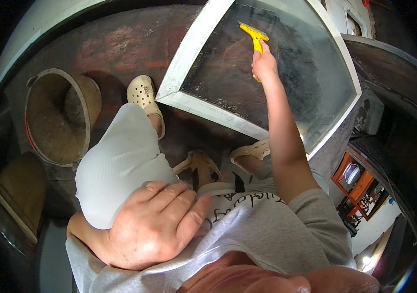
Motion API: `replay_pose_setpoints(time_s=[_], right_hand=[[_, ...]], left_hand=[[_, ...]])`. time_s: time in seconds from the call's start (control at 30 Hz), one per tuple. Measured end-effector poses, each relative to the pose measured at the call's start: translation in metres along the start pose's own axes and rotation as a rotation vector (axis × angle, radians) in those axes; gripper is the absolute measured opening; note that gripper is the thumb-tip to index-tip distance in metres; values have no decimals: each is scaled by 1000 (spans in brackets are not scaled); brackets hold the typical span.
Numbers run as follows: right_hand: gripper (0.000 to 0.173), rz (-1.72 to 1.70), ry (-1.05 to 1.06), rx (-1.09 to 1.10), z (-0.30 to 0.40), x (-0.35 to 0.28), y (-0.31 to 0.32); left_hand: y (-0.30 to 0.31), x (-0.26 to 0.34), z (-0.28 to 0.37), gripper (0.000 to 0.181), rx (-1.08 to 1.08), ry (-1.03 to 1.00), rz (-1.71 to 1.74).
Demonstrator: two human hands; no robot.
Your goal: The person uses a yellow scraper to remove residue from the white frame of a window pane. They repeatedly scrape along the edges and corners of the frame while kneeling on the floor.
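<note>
My right hand grips the handle of a yellow scraper with a thin, wide metal blade. The scraper is over the glass pane of a white-framed window panel; I cannot tell whether its blade touches the glass. The pane looks hazy on its right side, and the white frame bears dark smudges. My left hand is close to my body, back of the hand up, by my left thigh and shirt. Its fingers are slightly apart, with nothing seen in them; the palm is hidden.
A worn brown bucket stands at the left, its mouth towards me. Below it is another brown container, partly in shadow. A cream clog on my left foot is beside the frame's corner. Wooden furniture shows at the far right.
</note>
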State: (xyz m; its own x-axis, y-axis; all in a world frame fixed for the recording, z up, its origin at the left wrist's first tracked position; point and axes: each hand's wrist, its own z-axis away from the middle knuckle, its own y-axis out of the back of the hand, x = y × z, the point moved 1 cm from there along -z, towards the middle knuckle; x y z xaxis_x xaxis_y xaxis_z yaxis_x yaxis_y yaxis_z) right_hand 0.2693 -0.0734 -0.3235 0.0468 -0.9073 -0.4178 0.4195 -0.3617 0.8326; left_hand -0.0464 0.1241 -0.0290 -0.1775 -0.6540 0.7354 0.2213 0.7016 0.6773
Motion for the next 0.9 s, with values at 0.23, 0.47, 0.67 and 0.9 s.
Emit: replay_pose_setpoints(time_s=[0.23, 0.47, 0.67, 0.9], right_hand=[[46, -118, -102, -63, -17, -58, 25], [47, -261, -136, -71, -66, -73, 34], [48, -261, -97, -70, -75, -64, 31], [48, -20, -16, -24, -31, -57, 9]], left_hand=[[1, 1, 0, 44, -3, 37, 21], [0, 2, 3, 43, 10, 41, 18], [1, -1, 6, 42, 44, -1, 23], [0, -1, 7, 40, 68, -13, 22]])
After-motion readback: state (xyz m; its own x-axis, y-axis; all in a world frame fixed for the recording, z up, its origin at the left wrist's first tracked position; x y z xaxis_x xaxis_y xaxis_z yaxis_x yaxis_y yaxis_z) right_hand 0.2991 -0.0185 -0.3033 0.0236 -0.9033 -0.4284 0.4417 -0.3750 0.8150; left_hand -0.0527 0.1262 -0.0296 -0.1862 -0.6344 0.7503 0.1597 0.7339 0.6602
